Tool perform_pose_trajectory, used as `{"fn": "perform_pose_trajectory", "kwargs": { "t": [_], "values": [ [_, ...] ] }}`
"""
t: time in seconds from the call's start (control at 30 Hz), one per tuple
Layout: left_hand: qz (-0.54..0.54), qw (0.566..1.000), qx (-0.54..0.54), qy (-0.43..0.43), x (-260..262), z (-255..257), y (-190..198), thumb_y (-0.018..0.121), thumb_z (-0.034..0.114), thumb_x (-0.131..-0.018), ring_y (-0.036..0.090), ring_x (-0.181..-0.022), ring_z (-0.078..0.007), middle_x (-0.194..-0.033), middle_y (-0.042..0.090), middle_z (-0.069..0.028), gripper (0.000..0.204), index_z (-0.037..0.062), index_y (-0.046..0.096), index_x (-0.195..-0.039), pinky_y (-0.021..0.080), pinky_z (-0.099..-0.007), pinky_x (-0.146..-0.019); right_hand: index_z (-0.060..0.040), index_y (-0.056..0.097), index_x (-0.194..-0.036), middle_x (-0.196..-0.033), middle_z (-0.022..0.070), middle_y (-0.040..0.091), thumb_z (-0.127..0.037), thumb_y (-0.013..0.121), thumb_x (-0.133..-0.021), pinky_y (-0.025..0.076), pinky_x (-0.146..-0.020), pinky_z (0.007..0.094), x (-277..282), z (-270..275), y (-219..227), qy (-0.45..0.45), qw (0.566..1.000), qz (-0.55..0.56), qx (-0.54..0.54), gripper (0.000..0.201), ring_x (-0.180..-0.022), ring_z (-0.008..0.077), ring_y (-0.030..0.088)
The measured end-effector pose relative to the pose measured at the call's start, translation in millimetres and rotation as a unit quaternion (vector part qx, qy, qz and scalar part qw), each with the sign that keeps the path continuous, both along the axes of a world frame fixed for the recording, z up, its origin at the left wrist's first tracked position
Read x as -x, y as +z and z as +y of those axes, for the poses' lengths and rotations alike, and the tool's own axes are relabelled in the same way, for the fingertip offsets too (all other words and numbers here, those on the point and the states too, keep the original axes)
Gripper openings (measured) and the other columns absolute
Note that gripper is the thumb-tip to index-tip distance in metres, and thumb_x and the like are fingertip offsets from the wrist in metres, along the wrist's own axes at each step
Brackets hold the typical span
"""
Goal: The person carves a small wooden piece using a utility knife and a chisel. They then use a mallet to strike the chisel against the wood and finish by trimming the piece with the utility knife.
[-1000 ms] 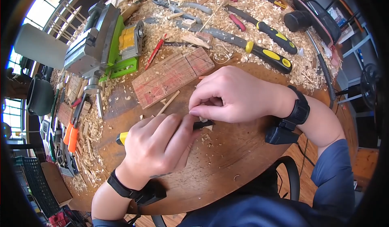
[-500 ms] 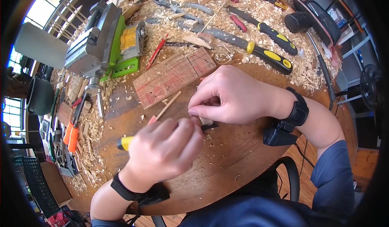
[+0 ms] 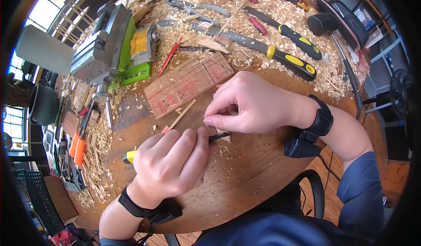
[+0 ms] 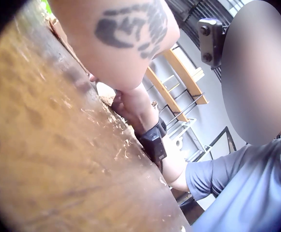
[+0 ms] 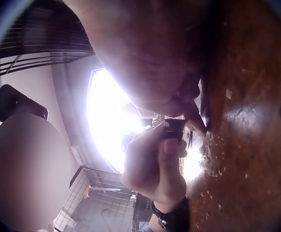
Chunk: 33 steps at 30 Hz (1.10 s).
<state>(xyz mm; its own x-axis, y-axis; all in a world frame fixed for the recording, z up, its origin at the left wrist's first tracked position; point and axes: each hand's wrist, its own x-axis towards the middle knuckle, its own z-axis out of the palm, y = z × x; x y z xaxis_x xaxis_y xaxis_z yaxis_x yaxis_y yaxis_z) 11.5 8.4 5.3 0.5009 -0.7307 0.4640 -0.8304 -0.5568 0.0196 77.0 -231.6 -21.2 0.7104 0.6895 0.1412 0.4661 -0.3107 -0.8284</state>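
- Wood shavings (image 3: 289,44) cover the far side of the tabletop (image 3: 245,189), around a red-marked board (image 3: 188,83) that lies where it did a moment ago.
- I see the left hand (image 3: 171,160) back from its blurred forward position half a second earlier, its fingers curled round the yellow-and-black tool (image 3: 130,157).
- That tool's handle end has shifted back with it, while its dark far end shows just beside the right fingertips.
- From my feed, the right hand (image 3: 245,103) has hardly moved; thumb and forefinger meet, and I judge they pinch the pale wood piece (image 3: 225,137), though the contact is mostly hidden.
- For the work, I read this as one short stroke on a steadied piece; I can't tell how much it removes.
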Motion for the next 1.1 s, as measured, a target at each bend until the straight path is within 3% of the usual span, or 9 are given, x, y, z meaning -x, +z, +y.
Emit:
{"fn": "perform_pose_trajectory", "kwargs": {
  "t": [0.27, 0.67, 0.73, 0.8, 0.9, 0.97, 1.1],
  "values": [
    [0.026, 0.999, 0.006, -0.021, -4, -2, -3, 0.084, 0.004, -0.071, 0.066, -0.062, -0.0240, -0.084, 0.068, -0.0117, 0.036, -0.0083, 0.074, -0.103, 0.051, -0.0347, -0.052, -0.0044, 0.083, -0.095, -0.077, 0.0087, 0.075, -0.016, 0.079, -0.093, 0.051, -0.060, 0.0338, 1, 0, 1, -0.010, 1.000, -0.010, 0.003, 0.013, -0.065, 0.0200, 0.066],
    [0.050, 0.999, 0.009, -0.005, 1, -10, -5, 0.082, 0.003, -0.074, 0.070, -0.066, -0.0266, -0.088, 0.071, -0.0138, 0.034, -0.0081, 0.074, -0.106, 0.055, -0.0369, -0.054, -0.0043, 0.084, -0.096, -0.077, 0.0095, 0.075, -0.015, 0.078, -0.094, 0.051, -0.063, 0.0356, -2, -1, 0, 0.010, 1.000, -0.019, -0.002, 0.012, -0.067, 0.0228, 0.066],
    [0.054, 0.998, 0.011, -0.004, 1, -10, -6, 0.082, 0.004, -0.075, 0.070, -0.067, -0.0263, -0.089, 0.071, -0.0136, 0.034, -0.0078, 0.074, -0.105, 0.055, -0.0365, -0.055, -0.0019, 0.083, -0.093, -0.079, 0.0174, 0.076, -0.021, 0.075, -0.092, 0.057, -0.068, 0.0387, -2, 1, 3, 0.000, 1.000, 0.004, -0.007, 0.020, -0.070, 0.0320, 0.074],
    [0.059, 0.998, 0.013, -0.001, 1, -10, -8, 0.082, 0.005, -0.075, 0.070, -0.067, -0.0260, -0.089, 0.071, -0.0133, 0.033, -0.0075, 0.074, -0.105, 0.055, -0.0361, -0.055, -0.0017, 0.083, -0.093, -0.079, 0.0172, 0.076, -0.020, 0.075, -0.092, 0.057, -0.068, 0.0381, -2, 1, 5, 0.002, 1.000, 0.009, -0.002, 0.020, -0.069, 0.0317, 0.073],
    [0.061, 0.998, 0.011, -0.002, 0, -11, -12, 0.082, 0.006, -0.076, 0.069, -0.067, -0.0251, -0.089, 0.070, -0.0120, 0.030, -0.0057, 0.073, -0.103, 0.055, -0.0358, -0.055, -0.0017, 0.083, -0.094, -0.079, 0.0165, 0.076, -0.020, 0.075, -0.093, 0.056, -0.067, 0.0373, -3, 0, 3, 0.007, 1.000, 0.004, 0.002, 0.019, -0.068, 0.0307, 0.072],
    [0.014, 1.000, 0.017, 0.002, -1, -12, -19, 0.071, 0.009, -0.076, 0.062, -0.065, -0.0143, -0.085, 0.059, -0.0025, 0.018, 0.0056, 0.068, -0.094, 0.050, -0.0300, -0.054, -0.0019, 0.083, -0.095, -0.079, 0.0161, 0.076, -0.019, 0.075, -0.093, 0.056, -0.067, 0.0371, -3, 0, 1, 0.014, 1.000, -0.009, 0.001, 0.019, -0.068, 0.0301, 0.072],
    [0.017, 1.000, -0.003, 0.012, 2, -14, -15, 0.070, 0.010, -0.078, 0.062, -0.065, -0.0140, -0.084, 0.057, -0.0024, 0.016, 0.0066, 0.066, -0.093, 0.050, -0.0301, -0.054, -0.0036, 0.084, -0.098, -0.084, 0.0151, 0.078, -0.018, 0.076, -0.092, 0.056, -0.067, 0.0353, -3, -1, 2, 0.008, 1.000, 0.004, -0.001, 0.017, -0.069, 0.0265, 0.072]
  ]
}}
